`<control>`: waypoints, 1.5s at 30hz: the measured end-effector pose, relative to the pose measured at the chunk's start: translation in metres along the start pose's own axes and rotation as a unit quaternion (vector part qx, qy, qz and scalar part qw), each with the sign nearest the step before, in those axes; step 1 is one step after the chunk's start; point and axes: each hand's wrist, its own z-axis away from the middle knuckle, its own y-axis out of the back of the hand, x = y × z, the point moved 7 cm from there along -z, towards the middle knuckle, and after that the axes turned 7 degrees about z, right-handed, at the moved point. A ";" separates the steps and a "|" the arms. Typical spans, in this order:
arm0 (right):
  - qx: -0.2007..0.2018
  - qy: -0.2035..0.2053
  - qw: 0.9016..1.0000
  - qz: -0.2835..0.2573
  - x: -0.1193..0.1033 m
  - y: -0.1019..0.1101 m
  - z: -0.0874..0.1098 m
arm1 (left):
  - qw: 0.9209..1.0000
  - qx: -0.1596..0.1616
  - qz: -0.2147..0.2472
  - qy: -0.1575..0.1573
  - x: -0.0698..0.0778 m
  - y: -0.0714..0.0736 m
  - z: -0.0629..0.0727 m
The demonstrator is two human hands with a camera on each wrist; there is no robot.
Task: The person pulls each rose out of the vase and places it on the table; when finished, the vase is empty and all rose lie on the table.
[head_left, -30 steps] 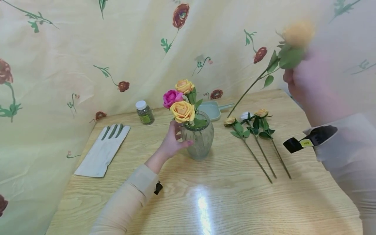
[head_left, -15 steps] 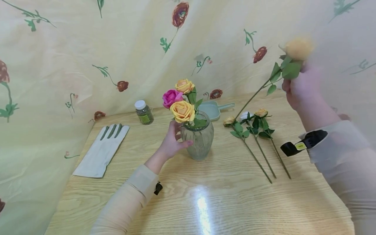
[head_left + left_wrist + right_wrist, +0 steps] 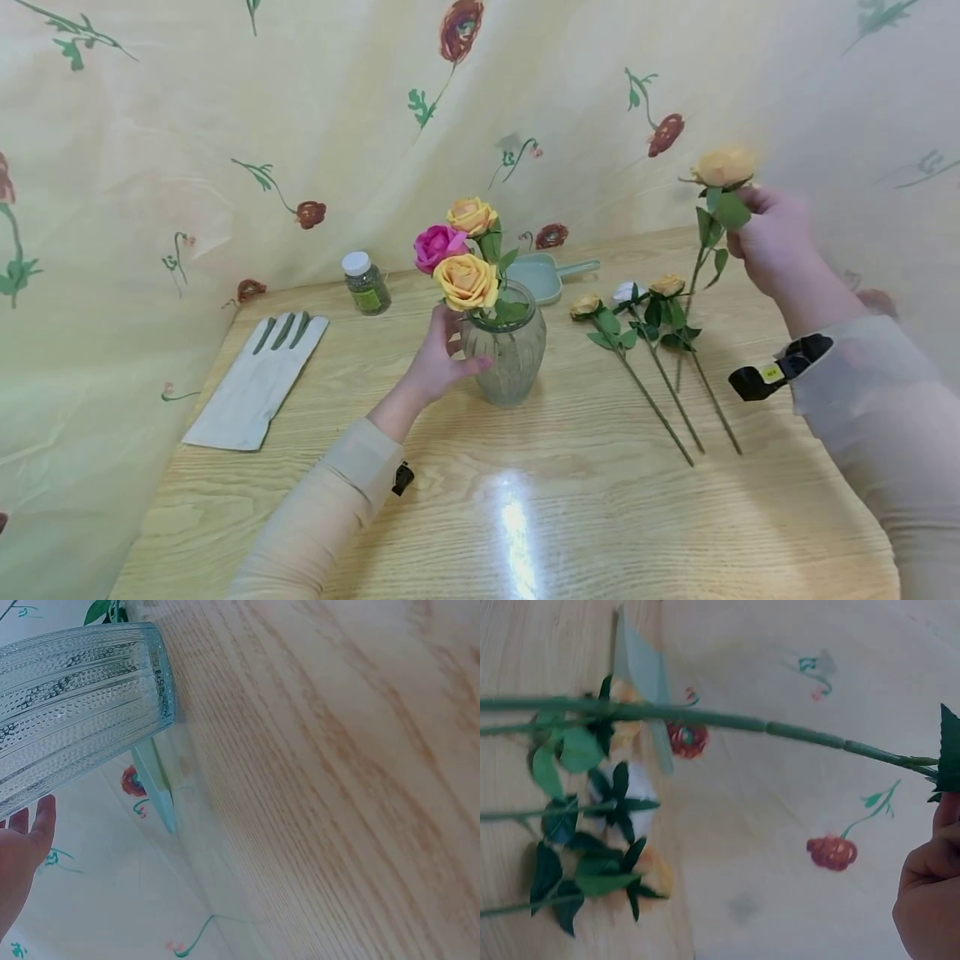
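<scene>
Where a wooden tabletop [image 3: 600, 517] meets a pale cloth [image 3: 337, 125] printed with red flowers, a flat white item [image 3: 251, 392] lies at the far left, three dark green strips at its far end. Next comes a small upright jar [image 3: 367, 287] with a white lid and a green label. Near the middle, the person's left hand [image 3: 435, 354] holds the side of a ribbed glass vase [image 3: 506, 367], its fingers and thumb curved around the glass. The vase stands upright on the tabletop and contains a magenta rose [image 3: 438, 248] between two yellow ones, their blooms leaning left above the rim. Behind the vase, partly hidden, sits a pale green pan [image 3: 540, 275], its handle pointing right. Further right, three roses lie side by side, stems toward the person: a yellow one [image 3: 585, 306], a white one [image 3: 628, 292], and another yellow one [image 3: 667, 286]. At the right, the person's right hand [image 3: 772, 237] is raised, its fingers pinching a yellow rose [image 3: 726, 167] just below the bloom. That rose is nearly upright, and its long stem hangs beside the rightmost lying rose; whether the tip touches the tabletop cannot be told.
</scene>
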 end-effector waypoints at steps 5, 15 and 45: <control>-0.018 -0.002 0.985 0.170 0.018 0.018 -0.002 | 1.000 -0.004 0.006 -0.006 0.001 -0.002 -0.001; -0.017 -0.020 0.917 0.399 0.063 0.050 0.000 | 1.000 0.001 0.007 -0.007 0.000 0.000 0.001; -0.072 -0.101 0.887 0.444 0.166 0.073 -0.001 | 1.000 -0.003 0.023 -0.001 -0.003 0.000 -0.004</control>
